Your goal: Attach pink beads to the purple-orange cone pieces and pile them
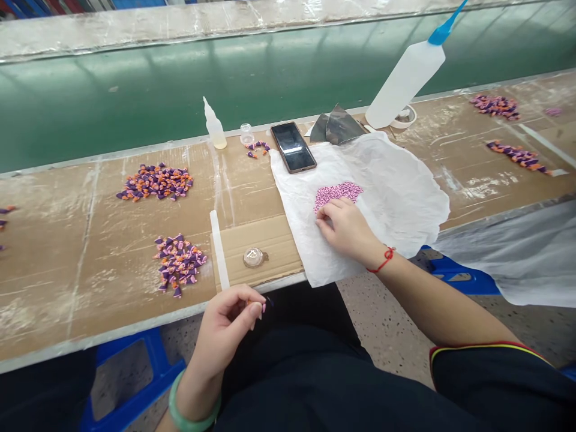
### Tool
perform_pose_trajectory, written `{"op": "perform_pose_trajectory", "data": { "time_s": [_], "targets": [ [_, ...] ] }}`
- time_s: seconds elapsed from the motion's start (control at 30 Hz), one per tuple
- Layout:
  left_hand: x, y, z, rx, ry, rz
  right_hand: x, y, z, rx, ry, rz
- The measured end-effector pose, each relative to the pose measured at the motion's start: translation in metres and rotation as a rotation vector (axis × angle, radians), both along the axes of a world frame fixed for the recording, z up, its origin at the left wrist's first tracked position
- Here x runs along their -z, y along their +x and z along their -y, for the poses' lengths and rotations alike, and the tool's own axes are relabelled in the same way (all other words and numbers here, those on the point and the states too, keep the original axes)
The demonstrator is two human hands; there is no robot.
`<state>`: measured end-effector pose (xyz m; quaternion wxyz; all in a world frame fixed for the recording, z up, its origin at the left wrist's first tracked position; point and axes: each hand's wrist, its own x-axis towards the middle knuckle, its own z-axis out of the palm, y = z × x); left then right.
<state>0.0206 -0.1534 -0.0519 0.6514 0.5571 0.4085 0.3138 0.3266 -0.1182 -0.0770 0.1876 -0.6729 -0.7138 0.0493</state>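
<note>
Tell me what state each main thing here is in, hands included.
Left hand: pinching a small piece.
Right hand: at the edge of the pink bits.
Pink bits: heaped on the white sheet.
White sheet: spread out, wrinkled.
Phone: face up, screen dark.
Small bottle: upright, some liquid inside.
Big bottle: blue nozzle on.
Purple pieces: in separate piles.

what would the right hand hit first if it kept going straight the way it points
Most likely the pile of small pink pieces: the right hand has its fingertips right at the pile's edge, over the white sheet. Whether they already touch is hard to tell from this one view.
</note>
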Motion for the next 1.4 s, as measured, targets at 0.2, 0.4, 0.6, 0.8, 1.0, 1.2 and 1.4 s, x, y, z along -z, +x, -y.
{"op": "perform_pose_trajectory", "data": {
  "time_s": [0.2,0.4,0.6,0.8,1.0,1.2,1.4],
  "targets": [
    [0.001,0.002,0.0,-0.022,0.015,0.021,0.004,-0.002,-0.004,-0.022,-0.023,0.026],
    [-0.01,0.015,-0.003,0.01,0.052,-0.008,-0.005,-0.005,0.005,-0.104,-0.03,-0.043],
    [-0.026,0.051,-0.017,0.023,0.271,-0.088,-0.047,-0.026,0.027,-0.398,-0.061,-0.327],
    [-0.027,0.069,-0.021,0.038,0.331,-0.11,-0.071,-0.043,0.041,-0.536,-0.037,-0.308],
    [-0.026,0.069,-0.017,0.061,0.336,-0.101,-0.07,-0.049,0.046,-0.548,-0.02,-0.267],
    [-0.024,0.069,-0.014,0.048,0.342,-0.106,-0.068,-0.054,0.048,-0.56,0.039,-0.215],
    [-0.023,0.067,-0.014,-0.05,0.293,-0.018,-0.071,-0.066,0.05,-0.446,0.005,-0.434]
  ]
}}
